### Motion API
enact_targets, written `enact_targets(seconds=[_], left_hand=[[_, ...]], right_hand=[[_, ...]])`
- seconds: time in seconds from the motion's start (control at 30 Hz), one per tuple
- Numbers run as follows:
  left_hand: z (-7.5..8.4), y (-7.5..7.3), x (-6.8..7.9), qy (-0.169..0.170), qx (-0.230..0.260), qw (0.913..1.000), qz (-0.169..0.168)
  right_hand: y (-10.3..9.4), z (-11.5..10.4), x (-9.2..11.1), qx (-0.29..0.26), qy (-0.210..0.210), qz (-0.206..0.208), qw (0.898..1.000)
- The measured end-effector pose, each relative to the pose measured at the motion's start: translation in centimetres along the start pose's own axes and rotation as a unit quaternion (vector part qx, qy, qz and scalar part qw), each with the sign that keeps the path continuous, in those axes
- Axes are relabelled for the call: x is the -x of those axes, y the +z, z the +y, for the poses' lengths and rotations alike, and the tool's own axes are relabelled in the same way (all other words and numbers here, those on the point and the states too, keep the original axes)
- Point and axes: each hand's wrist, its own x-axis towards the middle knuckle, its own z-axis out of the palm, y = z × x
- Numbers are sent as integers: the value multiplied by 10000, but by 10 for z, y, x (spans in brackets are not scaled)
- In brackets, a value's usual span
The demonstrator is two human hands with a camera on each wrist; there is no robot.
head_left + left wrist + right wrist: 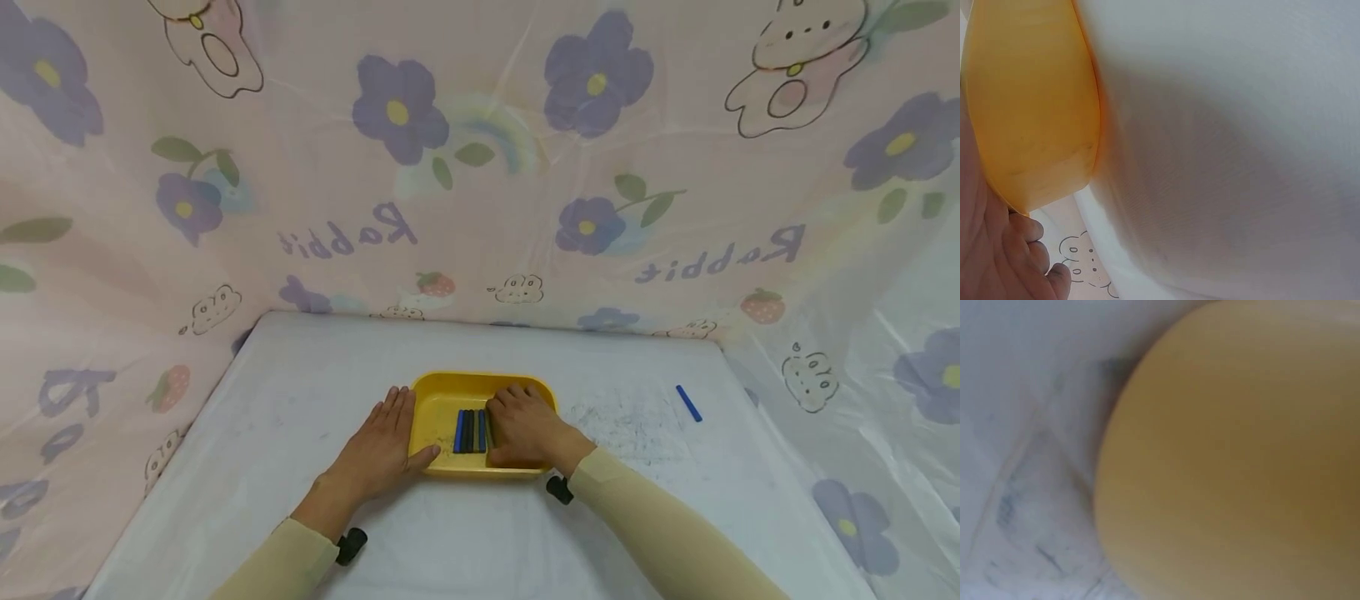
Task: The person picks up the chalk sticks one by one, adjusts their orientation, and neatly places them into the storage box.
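Observation:
A yellow tray (435, 392) stands on the white table, its outer side also filling much of both wrist views. My left hand (378, 446) holds its left wall, the fingers lying along the outside and the thumb over the rim. Blue and dark crayon-like sticks (469, 431) lie side by side in the tray. Inside the tray's right half, my right hand (525, 427) pinches a dark olive stick (491, 429) between fingers and thumb, beside the row's right end. Whatever lies under the right palm is hidden. In the right wrist view that hand does not show.
One blue stick (688, 403) lies alone on the table at the right. Dark smudges (622, 425) mark the white cover between it and the tray. A printed curtain (480, 225) hangs behind the table and at both sides.

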Motion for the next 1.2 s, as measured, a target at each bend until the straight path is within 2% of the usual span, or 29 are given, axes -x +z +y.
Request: enact_targets(seconds=[0.27, 0.7, 1.2], left_hand=[[0, 3, 2, 62, 16, 10000, 76], [1, 5, 2, 7, 14, 10000, -14], [1, 0, 1, -4, 11, 10000, 41]], right_hand=[[1, -2, 4, 44, -10, 10, 10000], [4, -2, 6, -52, -9, -49, 10000], [3, 0, 2, 95, -11, 29, 10000]])
